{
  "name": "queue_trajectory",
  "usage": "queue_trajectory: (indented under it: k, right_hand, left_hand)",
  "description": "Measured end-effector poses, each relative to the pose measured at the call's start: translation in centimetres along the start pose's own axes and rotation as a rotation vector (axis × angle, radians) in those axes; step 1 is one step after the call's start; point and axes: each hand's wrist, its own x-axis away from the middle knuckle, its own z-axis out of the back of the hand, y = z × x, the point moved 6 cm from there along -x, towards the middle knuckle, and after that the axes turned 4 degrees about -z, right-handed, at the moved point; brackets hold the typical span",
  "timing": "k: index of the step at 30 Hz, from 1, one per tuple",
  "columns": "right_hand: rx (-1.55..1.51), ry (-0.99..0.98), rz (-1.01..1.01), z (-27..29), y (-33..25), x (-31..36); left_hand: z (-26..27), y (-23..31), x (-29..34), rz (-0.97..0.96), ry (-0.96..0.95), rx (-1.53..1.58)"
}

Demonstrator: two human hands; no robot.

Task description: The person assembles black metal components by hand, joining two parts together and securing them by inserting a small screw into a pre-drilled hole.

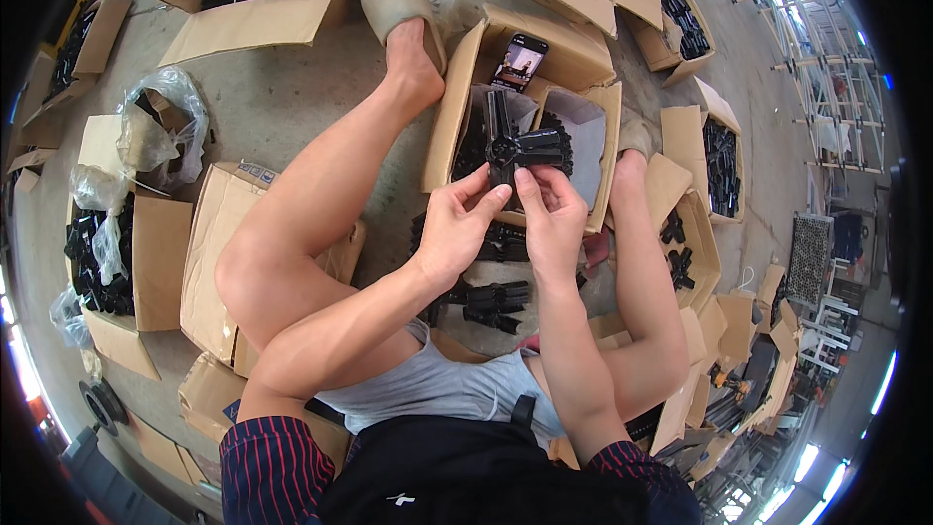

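Both my hands hold a black multi-armed connector [505, 148], made of ribbed tubes branching from a round hub. My left hand [457, 224] pinches its lower tube from the left with thumb and fingertips. On the other side, my right hand [551, 219] grips the same tube, thumb along its front. One tube points away from me and another points right. Just beyond and below is an open cardboard box [453, 102] with a divider [583, 141] and small black pieces inside. More black connectors [491, 301] lie on the floor between my legs.
A phone [518, 63] with a lit screen leans inside the box. Cardboard boxes of black parts surround me, including a large one [253, 36] at far left and another [146, 253] with plastic wrap at left. Metal racks [826, 58] stand at far right.
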Motion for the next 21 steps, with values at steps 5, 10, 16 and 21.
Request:
queue_trajectory:
  k: [5, 10, 16, 21]
  right_hand:
    - [0.088, 0.004, -0.052, 0.6, 0.8, -0.3]
    - [-0.103, 0.017, -0.047, 0.0, -0.2, 0.1]
    - [0.125, 0.036, -0.033, 0.9, 1.3, -0.3]
    - [-0.115, 0.028, -0.055, -0.1, 0.4, 0.3]
  left_hand:
    - [0.1, -0.3, 0.0, 0.017, -0.001, -0.004]
    - [0.0, -0.4, 0.0, -0.002, 0.002, 0.005]
    - [0.2, -0.8, 0.0, 0.011, 0.016, -0.031]
    - [0.2, -0.7, -0.2, 0.011, 0.015, -0.012]
